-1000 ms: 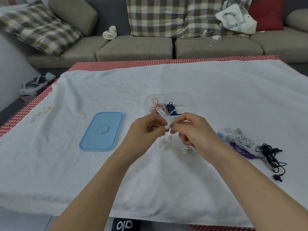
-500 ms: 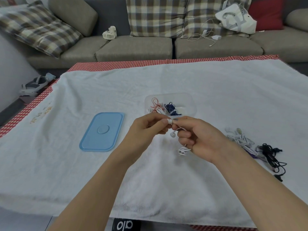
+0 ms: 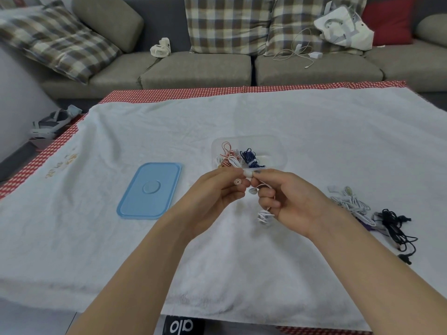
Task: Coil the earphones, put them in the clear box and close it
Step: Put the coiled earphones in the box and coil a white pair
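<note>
Both hands hold a white pair of earphones (image 3: 264, 215) above the towel, just in front of the clear box (image 3: 275, 146). My left hand (image 3: 217, 192) pinches the earbud end. My right hand (image 3: 287, 199) pinches the cord beside it, and a small coiled bundle hangs below its fingers. The clear box stands open and holds a red-and-white coil (image 3: 226, 155) and a blue coil (image 3: 250, 157). Its blue lid (image 3: 150, 189) lies flat to the left.
Loose white earphones (image 3: 350, 201), a purple pair (image 3: 368, 227) and a black pair (image 3: 396, 228) lie at the right on the white towel (image 3: 242, 262). A sofa with plaid cushions, a small fan, a charger cable and a bag stands behind the table.
My right hand has dropped and turned a little, and the hanging coil of white cord has moved with it. The left hand stays in place.
</note>
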`<state>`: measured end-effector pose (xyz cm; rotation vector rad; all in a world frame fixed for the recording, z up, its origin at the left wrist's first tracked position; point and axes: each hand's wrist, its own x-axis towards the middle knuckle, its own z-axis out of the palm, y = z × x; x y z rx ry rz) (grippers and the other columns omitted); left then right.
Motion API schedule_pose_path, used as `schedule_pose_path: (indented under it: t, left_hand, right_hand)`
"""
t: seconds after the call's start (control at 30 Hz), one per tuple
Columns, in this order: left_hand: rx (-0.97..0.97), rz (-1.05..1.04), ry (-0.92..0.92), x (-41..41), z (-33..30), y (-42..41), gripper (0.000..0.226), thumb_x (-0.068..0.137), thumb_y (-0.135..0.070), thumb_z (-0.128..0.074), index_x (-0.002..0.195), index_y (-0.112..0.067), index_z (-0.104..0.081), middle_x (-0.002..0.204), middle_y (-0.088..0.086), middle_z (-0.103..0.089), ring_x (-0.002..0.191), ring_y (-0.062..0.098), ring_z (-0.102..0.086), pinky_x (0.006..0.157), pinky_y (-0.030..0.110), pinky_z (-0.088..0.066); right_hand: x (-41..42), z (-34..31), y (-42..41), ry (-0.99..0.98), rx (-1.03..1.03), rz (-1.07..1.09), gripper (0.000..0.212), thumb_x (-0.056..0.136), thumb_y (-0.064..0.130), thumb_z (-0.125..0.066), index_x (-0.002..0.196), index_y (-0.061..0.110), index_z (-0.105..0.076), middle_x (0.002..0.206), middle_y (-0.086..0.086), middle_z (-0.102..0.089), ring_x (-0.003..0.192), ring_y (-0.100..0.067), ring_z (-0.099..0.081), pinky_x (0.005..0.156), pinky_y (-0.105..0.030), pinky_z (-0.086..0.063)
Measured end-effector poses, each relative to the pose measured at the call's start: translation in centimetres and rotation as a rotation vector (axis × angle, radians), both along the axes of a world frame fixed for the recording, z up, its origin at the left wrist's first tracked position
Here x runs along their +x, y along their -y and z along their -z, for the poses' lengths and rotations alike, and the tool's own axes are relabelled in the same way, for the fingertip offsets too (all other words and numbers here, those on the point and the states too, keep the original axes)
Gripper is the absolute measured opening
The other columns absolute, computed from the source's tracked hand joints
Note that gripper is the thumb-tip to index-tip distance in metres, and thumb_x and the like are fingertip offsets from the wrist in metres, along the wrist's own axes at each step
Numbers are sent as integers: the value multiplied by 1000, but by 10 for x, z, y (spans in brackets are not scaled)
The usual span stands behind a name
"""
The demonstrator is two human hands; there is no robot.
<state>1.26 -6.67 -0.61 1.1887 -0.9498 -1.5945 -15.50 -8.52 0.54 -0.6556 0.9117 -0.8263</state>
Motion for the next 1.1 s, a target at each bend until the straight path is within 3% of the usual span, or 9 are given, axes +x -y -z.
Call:
schedule_pose_path:
  t: [0.13, 0.2, 0.23, 0.3, 0.37, 0.5, 0.7, 0.9, 1.1]
  left_hand:
    - [53, 34, 78, -6, 2, -2, 22, 99, -17, -54, 102, -2, -69, 84, 16, -61, 79, 17, -59, 83, 28, -53]
    - [35, 110, 125, -10, 4, -5, 37, 94, -21, -57, 115, 7, -67, 106, 36, -63, 91, 21, -61, 93, 34, -53]
    - [24, 136, 129, -12, 4, -6, 44, 92, -23, -57, 122, 8, -65, 118, 37, -62, 98, 24, -61, 97, 37, -52]
    - [9, 128, 125, -11, 5, -5, 38, 95, -19, -58, 121, 9, -64, 117, 33, -65, 102, 26, -61, 95, 36, -52]
    - [-5, 92, 122, -10, 5, -5, 21, 100, -14, -57, 107, 4, -67, 98, 18, -68, 93, 22, -61, 88, 32, -51]
    - [-41, 63, 140, -11, 3, -6, 10, 97, -17, -65, 93, -9, -66, 88, 6, -66, 80, 13, -59, 79, 26, -50]
    - [-13, -23, 151, -9, 3, -3, 18, 101, -23, -61, 100, -5, -68, 88, 5, -65, 78, 13, -56, 76, 23, -51]
    - [14, -15, 166, -6, 4, -3, 22, 103, -24, -59, 96, -6, -69, 85, 4, -66, 75, 12, -56, 76, 23, -51]
    - [44, -22, 97, -4, 3, -3, 26, 104, -19, -54, 94, -5, -73, 88, 7, -72, 79, 12, -62, 82, 26, -55]
  right_hand:
    - [1, -2, 1, 134, 101, 73, 10, 93, 3, -59, 84, 4, -62, 68, -4, -59, 45, -6, -34, 39, -15, -23]
    - [1, -1, 1, 168, 108, 74, 12, 92, 3, -59, 81, 4, -61, 70, -5, -59, 45, -6, -33, 38, -15, -26]
    - [1, -1, 1, 178, 111, 69, 13, 93, 4, -59, 80, 4, -61, 71, -5, -57, 45, -6, -33, 37, -15, -27]
    - [0, -1, 2, 192, 111, 69, 14, 93, 4, -58, 80, 4, -62, 72, -5, -51, 44, -7, -31, 36, -16, -31]
    - [0, -1, 3, 168, 67, 102, 11, 95, 0, -54, 91, 5, -63, 73, -6, -52, 44, -7, -33, 35, -16, -33]
    - [2, 2, 2, 7, -74, 126, 28, 96, -5, -49, 112, 11, -66, 79, -8, -57, 45, -8, -39, 41, -19, -28]
    - [6, 2, -4, -266, -274, 54, 23, 91, 5, -59, 108, 18, -68, 81, -8, -58, 54, -15, -41, 49, -27, -31]
    - [2, 4, -5, -347, -454, 6, 11, 91, 4, -64, 98, 12, -69, 56, -1, -42, 46, -14, -30, 44, -25, -26]
    - [-1, 6, -2, -379, -434, 41, 10, 90, 4, -65, 94, 12, -67, 67, -14, -52, 44, -16, -32, 42, -23, -27]
